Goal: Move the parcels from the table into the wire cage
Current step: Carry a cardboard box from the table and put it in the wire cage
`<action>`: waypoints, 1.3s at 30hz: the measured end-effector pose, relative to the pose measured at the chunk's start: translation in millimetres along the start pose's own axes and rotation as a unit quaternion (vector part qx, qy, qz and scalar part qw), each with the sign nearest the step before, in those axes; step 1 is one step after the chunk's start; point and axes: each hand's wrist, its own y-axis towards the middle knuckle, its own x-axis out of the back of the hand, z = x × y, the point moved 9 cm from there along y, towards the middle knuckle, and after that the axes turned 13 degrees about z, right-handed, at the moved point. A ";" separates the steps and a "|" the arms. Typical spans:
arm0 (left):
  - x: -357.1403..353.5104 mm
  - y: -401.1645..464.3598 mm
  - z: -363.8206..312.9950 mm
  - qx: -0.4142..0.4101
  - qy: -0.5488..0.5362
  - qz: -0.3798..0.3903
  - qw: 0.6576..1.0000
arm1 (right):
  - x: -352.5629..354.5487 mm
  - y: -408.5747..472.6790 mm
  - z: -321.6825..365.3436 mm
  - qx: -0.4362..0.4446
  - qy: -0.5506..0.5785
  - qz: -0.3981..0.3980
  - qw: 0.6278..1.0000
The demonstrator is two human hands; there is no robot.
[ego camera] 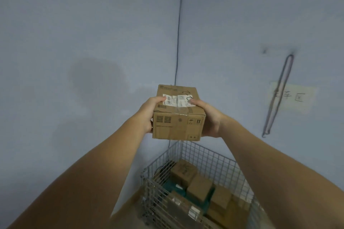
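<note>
Cardboard box [178,117], stiff and seemingly light, sits clamped by its side walls between left hand [147,115] and right hand [208,117], thumbs curled on top, above the wire cage [210,156].

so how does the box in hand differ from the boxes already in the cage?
The held box is up in the air, gripped at its sides by the left hand and right hand; the caged boxes lie loose inside the wire cage. The held box sits level with a white shipping label facing up; the caged boxes lie at mixed angles, several tilted. Both are plain brown cardboard parcels.
</note>
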 end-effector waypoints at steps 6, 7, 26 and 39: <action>-66.1 121.7 6.6 0.033 0.041 0.108 0.993 | 116.7 11.0 -0.1 -0.004 0.013 -0.109 0.994; -74.6 136.0 6.9 0.034 0.043 0.123 0.991 | 128.9 9.5 -2.8 -0.005 0.014 -0.122 0.992; -321.3 453.9 166.5 0.109 0.116 0.290 0.944 | 489.4 37.0 -140.3 -0.025 0.103 -0.286 0.952; -326.4 619.2 459.7 0.227 0.287 0.277 0.888 | 603.6 152.0 -435.2 -0.171 0.165 -0.347 0.907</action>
